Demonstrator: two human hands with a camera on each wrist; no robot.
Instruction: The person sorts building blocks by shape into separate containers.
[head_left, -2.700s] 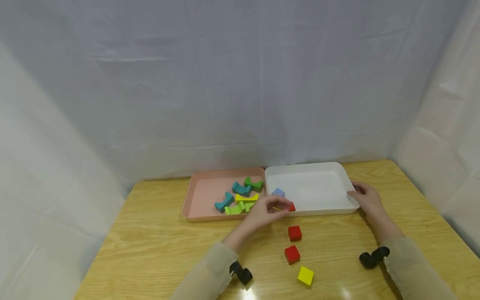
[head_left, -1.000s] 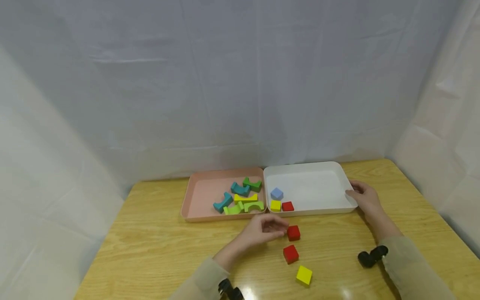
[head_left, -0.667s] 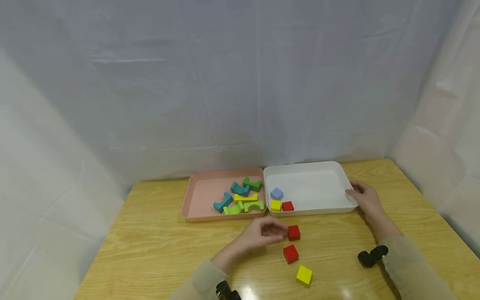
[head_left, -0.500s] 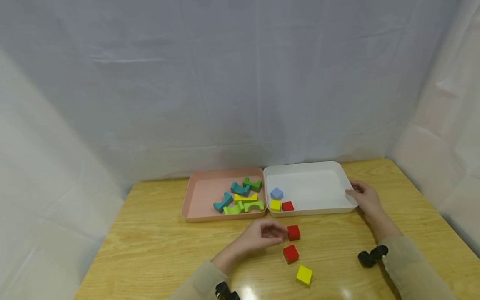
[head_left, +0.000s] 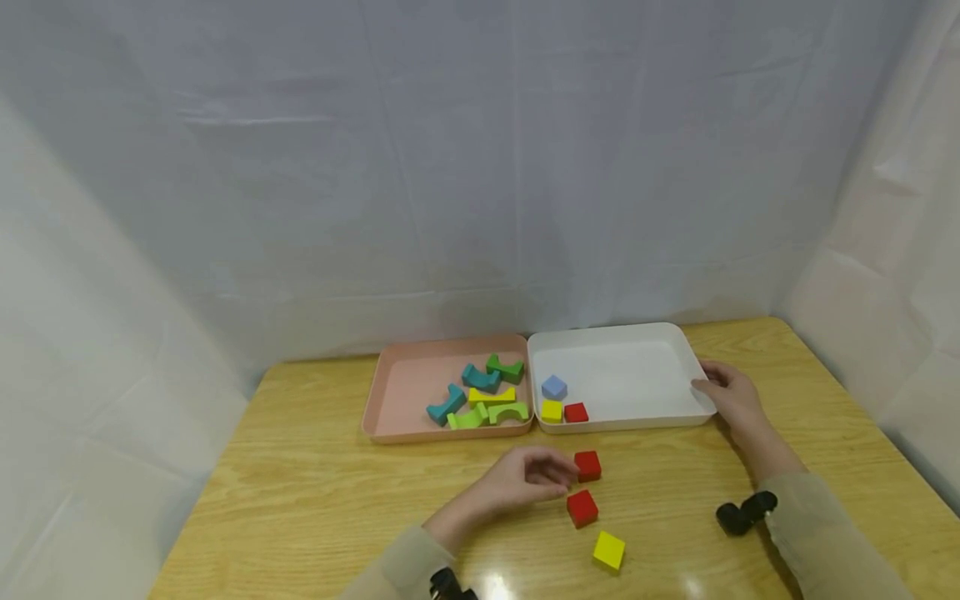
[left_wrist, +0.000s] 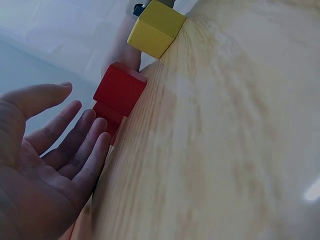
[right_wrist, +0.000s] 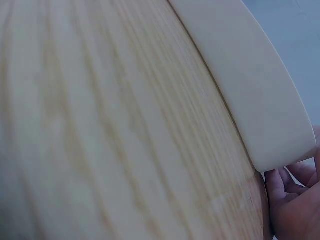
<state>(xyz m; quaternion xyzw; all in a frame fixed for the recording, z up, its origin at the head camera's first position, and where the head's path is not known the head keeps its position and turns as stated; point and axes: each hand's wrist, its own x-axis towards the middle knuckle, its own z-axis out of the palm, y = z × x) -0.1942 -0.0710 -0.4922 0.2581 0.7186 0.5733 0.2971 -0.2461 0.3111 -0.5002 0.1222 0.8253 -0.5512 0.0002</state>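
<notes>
My left hand (head_left: 528, 479) is beside two red cubes on the wooden table, fingers loosely bent and thumb apart, holding nothing. Its fingertips come right up to the farther red cube (head_left: 588, 466); the nearer red cube (head_left: 582, 508) lies just below them. In the left wrist view the palm (left_wrist: 45, 180) faces the red cubes, one partly hidden behind the other (left_wrist: 120, 89). A yellow cube (head_left: 609, 551) lies closer to me. At the right end of the white tray (head_left: 630, 367), my right hand (head_left: 735, 398) grips the rim, thumb at the edge and fingers around the outside.
Inside the white tray, a blue cube (head_left: 554, 387), a yellow cube (head_left: 551, 411) and a red cube (head_left: 576, 412) sit in the left corner. The adjoining pink tray (head_left: 397, 392) holds several arch blocks in teal, green and yellow. A pale cloth (head_left: 450, 167) hangs behind the table.
My left hand has come out from over the white tray's left corner, down to the red cubes on the table, and lately shifted slightly toward me. The right hand stays at the rim.
</notes>
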